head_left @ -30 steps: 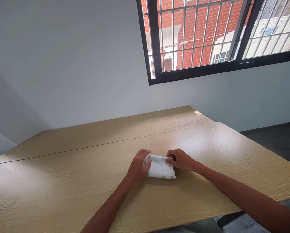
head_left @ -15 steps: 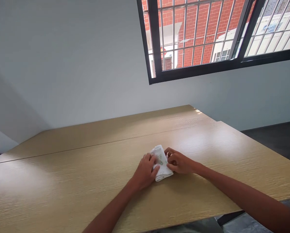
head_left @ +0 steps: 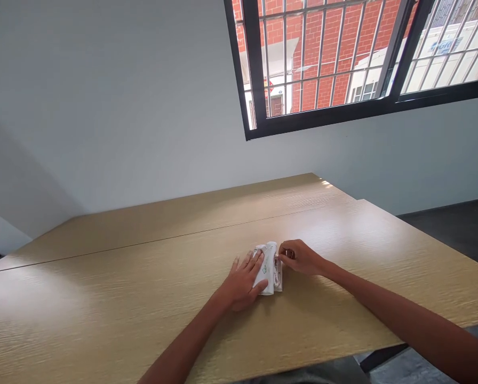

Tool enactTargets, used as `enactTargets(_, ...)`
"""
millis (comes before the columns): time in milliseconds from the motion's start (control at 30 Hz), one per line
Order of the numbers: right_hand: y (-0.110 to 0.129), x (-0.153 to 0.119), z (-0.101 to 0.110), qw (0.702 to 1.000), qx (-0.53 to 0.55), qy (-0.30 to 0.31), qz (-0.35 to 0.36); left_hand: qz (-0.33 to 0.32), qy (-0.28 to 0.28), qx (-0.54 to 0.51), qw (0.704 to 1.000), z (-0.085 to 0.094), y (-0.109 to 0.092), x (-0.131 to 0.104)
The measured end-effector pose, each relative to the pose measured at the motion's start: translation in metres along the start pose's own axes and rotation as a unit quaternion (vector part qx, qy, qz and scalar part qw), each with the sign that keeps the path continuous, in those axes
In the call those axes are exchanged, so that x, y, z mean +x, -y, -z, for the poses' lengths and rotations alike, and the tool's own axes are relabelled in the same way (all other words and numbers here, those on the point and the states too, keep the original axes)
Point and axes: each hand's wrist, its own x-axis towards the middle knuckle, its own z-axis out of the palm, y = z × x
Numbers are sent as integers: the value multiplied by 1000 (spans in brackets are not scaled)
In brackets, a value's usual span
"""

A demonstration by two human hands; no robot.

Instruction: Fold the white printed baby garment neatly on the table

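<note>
Folded cloth [head_left: 269, 266] | left hand [head_left: 243, 281] flat on it | right hand [head_left: 301, 257] pinching edge

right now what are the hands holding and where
A small folded cloth: left hand lies flat on its left side, right hand pinches its far right edge.

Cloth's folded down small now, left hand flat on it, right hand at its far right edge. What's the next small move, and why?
Probably slide the right hand along the layered right edge of the folded cloth to square it, while the left hand lies flat on top. That edge shows loose layers not quite flush, and the right fingertips already pinch its far corner on the wooden table.
</note>
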Motion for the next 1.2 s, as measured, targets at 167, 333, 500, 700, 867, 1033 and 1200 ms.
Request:
enactTargets(167, 1, -3, -6, 1000, -7, 12, -9, -22, -47, 56, 997, -8, -8, 0)
enactTargets(333, 1, -4, -15, 1000, -9, -19, -1, -78, -135, 34, 987, -8, -17, 5)
enactTargets(500, 1, -4, -15, 999, 31, -5, 22, -124, -151, -4, 981, -3, -18, 5)
enactTargets(700, 12, -7, -5, 992, 76, 77, 63, -141, -154, 21, 978, 1, -29, -1)
enactTargets(867, 18, -8, -4, 991, 89, 79, 62, -69, -145, -32, 986, 6, -34, -2)
enactTargets(1033, 26, -12, -16, 994, 76, 63, 37, -47, -158, -77, 983, 2, -33, -3)
enactTargets(1200, 30, -15, -32, 988, 125, 84, 21, -52, -153, -104, 981, 13, -43, -8)
